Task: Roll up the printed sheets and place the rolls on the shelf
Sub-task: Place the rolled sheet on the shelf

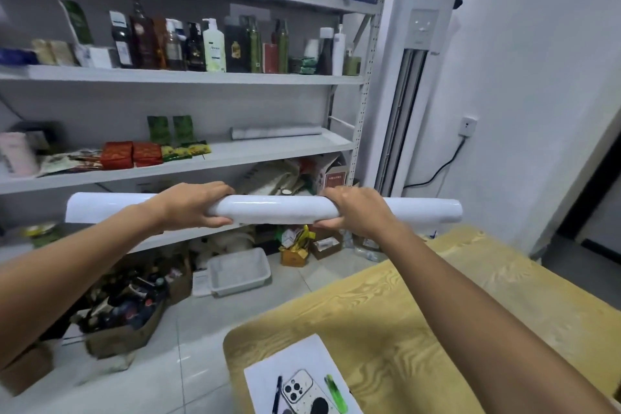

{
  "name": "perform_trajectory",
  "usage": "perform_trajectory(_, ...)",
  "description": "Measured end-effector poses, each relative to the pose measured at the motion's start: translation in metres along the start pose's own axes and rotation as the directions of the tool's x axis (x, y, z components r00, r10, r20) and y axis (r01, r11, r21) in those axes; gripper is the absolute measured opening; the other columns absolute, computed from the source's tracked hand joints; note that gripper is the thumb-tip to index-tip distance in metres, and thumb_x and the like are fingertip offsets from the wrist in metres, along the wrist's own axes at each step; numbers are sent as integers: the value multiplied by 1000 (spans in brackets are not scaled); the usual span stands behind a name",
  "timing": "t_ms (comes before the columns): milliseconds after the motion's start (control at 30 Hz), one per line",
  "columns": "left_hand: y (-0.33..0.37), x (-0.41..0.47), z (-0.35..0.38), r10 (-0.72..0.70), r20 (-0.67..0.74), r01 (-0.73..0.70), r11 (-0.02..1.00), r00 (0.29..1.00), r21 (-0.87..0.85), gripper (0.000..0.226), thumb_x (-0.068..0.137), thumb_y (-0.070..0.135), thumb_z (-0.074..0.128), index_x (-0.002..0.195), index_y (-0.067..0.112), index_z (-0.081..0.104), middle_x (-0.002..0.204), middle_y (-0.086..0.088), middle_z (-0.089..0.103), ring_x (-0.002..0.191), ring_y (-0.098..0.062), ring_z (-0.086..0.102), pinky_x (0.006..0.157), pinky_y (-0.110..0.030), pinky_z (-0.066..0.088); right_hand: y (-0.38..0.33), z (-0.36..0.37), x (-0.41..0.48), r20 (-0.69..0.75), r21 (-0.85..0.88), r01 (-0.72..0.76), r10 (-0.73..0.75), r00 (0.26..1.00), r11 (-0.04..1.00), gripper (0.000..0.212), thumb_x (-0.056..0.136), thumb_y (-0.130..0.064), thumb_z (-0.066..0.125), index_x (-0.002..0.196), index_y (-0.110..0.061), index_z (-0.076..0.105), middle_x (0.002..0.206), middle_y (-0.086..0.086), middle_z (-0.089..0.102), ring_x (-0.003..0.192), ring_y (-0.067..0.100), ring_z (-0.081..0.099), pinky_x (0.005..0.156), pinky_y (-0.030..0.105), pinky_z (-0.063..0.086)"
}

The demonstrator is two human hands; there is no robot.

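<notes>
We are looking into stockroom or storeroom. Grey metal shelving (188, 78) is carrying rows of bottles (214, 47), red packets (131, 154), green pouches (158, 129). Cardboard boxes (117, 339) of goods are sitting on tiled floor (201, 319), white plastic tray (239, 270) lying among them. Tower air conditioner (420, 44) is standing against white wall, wood-grain table (420, 312) near it.

Pump bottle (214, 45) label looks like "Aveeno"; other txt illegible.

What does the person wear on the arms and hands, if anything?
Nothing that shows. The left hand and right hand have no gloves, and no watch or bracelet is visible. The left forearm and right forearm are bare, with no sleeve in frame.
</notes>
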State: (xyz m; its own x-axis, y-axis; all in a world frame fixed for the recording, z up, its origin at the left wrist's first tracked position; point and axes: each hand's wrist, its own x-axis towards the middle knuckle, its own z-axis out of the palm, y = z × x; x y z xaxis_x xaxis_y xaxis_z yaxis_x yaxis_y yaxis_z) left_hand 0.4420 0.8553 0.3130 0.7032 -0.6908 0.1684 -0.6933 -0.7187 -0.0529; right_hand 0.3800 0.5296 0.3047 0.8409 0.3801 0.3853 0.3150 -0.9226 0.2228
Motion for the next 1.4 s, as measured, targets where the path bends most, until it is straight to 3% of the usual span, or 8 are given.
perform_trajectory(100, -36, 16, 6, 11, 21, -10, 998, 1000, -69, 63, 66, 81, 41, 112, 39, 40, 99, 20, 51, 73, -8, 63, 66, -25, 50, -4, 18, 30, 7, -11, -18, 18, 1000, 1000, 58, 77, -70, 51, 117, -28, 52, 99, -5, 65, 84, 18, 63, 65, 35, 54)
perform_trajectory(300, -111, 51, 19, 71, -22, -72, 996, 997, -53, 44, 80, 44, 63, 115, 24, 47, 90, 17, 46, 71, -4, 50, 59, -17, 36, -22, 47, 95, 10, -23, -69, 69, 998, 997, 50, 78, -65, 53, 110, -26, 53, 96, -4, 65, 78, 17, 61, 63, 34, 54)
perform_trajectory(567, -217, 87, 21, 123, -23, -124, 992, 992, -33, 45, 80, 45, 63, 117, 25, 47, 106, 7, 57, 84, -9, 52, 69, -24, 41, -44, 81, 193, 1, -44, -137, 137, 991, 990, 62, 75, -70, 45, 116, -25, 52, 99, -3, 66, 82, 19, 63, 66, 36, 54)
perform_trajectory(700, -264, 107, 29, 132, -41, -132, 991, 990, 3, 54, 76, 61, 51, 118, 26, 47, 104, 11, 53, 84, -8, 48, 71, -29, 45, -48, 97, 235, 7, -54, -141, 142, 990, 988, 56, 78, -66, 53, 117, -26, 52, 100, -4, 65, 84, 18, 63, 66, 35, 53)
perform_trajectory(867, -309, 138, 49, 114, -40, -113, 993, 993, 19, 43, 81, 46, 61, 117, 25, 47, 107, 6, 55, 85, -10, 47, 68, -26, 35, -48, 123, 281, 17, -51, -165, 166, 986, 985, 54, 77, -65, 56, 115, -26, 53, 98, -4, 64, 84, 19, 63, 66, 35, 52)
perform_trajectory(1000, -348, 168, 69, 118, -19, -119, 993, 993, -19, 45, 80, 47, 62, 117, 25, 48, 108, 6, 55, 85, -10, 47, 72, -28, 41, -39, 159, 322, 39, -52, -159, 161, 986, 986, 55, 78, -66, 54, 114, -24, 53, 94, -2, 64, 79, 19, 64, 65, 37, 54)
perform_trajectory(1167, -399, 216, 87, 128, -13, -127, 991, 992, 44, 47, 80, 49, 60, 117, 24, 48, 109, 6, 55, 84, -7, 44, 67, -22, 31, -17, 205, 382, 44, -49, -152, 154, 987, 987, 54, 79, -65, 53, 116, -25, 51, 95, -2, 64, 77, 18, 63, 63, 34, 54)
perform_trajectory(1400, -465, 317, 105, 157, 3, -157, 987, 988, 14, 74, 65, 72, 29, 117, 23, 46, 108, 6, 57, 88, -14, 55, 67, -28, 42, 37, 252, 465, 16, -79, -177, 179, 984, 981, 53, 79, -63, 56, 115, -24, 53, 97, -4, 65, 77, 19, 63, 61, 31, 49)
